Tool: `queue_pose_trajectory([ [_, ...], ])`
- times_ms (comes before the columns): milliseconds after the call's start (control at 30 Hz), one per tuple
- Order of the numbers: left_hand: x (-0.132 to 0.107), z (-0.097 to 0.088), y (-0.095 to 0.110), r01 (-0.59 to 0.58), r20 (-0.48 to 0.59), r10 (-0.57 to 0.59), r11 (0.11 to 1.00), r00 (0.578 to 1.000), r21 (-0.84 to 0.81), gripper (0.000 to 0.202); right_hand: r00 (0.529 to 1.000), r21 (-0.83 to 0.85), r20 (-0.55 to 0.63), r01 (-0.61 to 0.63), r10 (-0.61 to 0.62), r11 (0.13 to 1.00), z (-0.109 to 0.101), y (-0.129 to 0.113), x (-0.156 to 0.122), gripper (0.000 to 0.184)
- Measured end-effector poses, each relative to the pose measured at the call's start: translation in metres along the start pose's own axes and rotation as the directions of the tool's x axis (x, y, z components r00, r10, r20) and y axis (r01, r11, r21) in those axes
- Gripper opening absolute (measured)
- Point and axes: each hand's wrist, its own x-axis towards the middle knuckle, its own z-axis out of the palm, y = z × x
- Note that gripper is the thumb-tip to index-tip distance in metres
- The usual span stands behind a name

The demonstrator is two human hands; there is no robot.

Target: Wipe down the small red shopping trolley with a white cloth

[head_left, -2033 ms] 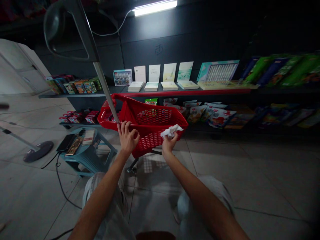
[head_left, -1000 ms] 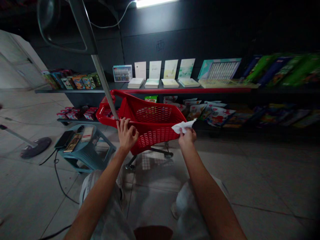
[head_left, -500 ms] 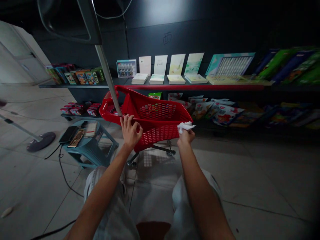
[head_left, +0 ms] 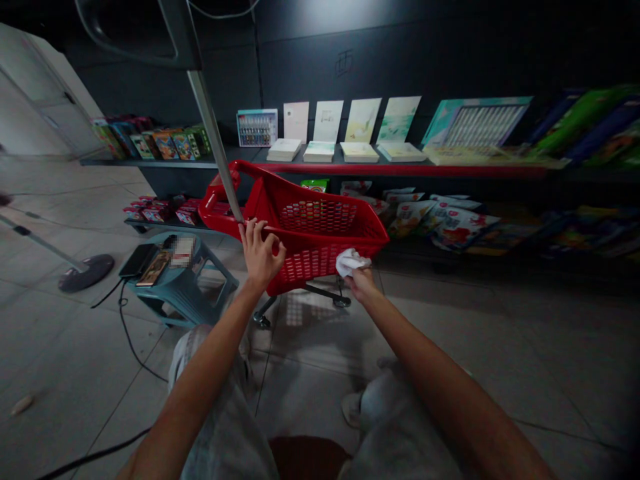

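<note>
A small red plastic shopping cart (head_left: 320, 230) with a perforated basket stands in front of me, its handle at the left. My left hand (head_left: 263, 257) is closed at the near rim of the basket, fingers curled over it and thumb bent toward the index finger. A metal pole (head_left: 215, 140) slants down to that spot; its lower end is partly hidden by my fingers. My right hand (head_left: 364, 283) is shut on a crumpled white tissue (head_left: 351, 263), which lies against the near side of the basket, toward its right end.
A blue-grey stool (head_left: 185, 290) at the left carries a black device and a phone. Behind the cart, a dark shelf (head_left: 320, 170) bears books, boxes and snack bags. A round stand base (head_left: 86, 273) and black cables (head_left: 131, 343) lie on the floor.
My right hand has moved left and slightly down with the tissue, along the side of the basket. My left hand stays at the rim. The view has shifted slightly.
</note>
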Motion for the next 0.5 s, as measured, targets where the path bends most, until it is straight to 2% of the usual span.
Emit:
queue_pose_trajectory([
  [67, -0.001, 0.000, 0.002, -0.014, -0.002, 0.014, 1.000, 1.000, 0.018, 0.004, 0.997, 0.051, -0.042, -0.060, 0.062, 0.997, 0.001, 0.004, 0.001, 0.045],
  [133, -0.002, 0.000, 0.003, -0.025, 0.000, 0.025, 0.999, 1.000, 0.028, 0.004, 0.997, 0.073, -0.037, -0.066, 0.069, 0.995, 0.008, 0.009, -0.002, 0.041],
  [233, -0.003, -0.003, 0.005, -0.021, 0.020, 0.021, 1.000, 1.000, 0.020, 0.004, 0.995, 0.091, 0.037, -0.091, 0.088, 0.992, 0.023, 0.018, -0.016, 0.035],
  [367, -0.004, -0.007, 0.007, -0.008, 0.058, 0.007, 1.000, 0.998, 0.008, 0.004, 0.973, 0.102, 0.171, -0.174, 0.155, 0.979, 0.041, 0.028, -0.039, 0.036],
  [500, -0.006, -0.011, 0.008, -0.026, 0.071, 0.024, 0.999, 0.997, 0.023, 0.004, 0.947, -0.032, 0.209, -0.242, 0.243, 0.970, 0.050, 0.046, -0.054, 0.035],
])
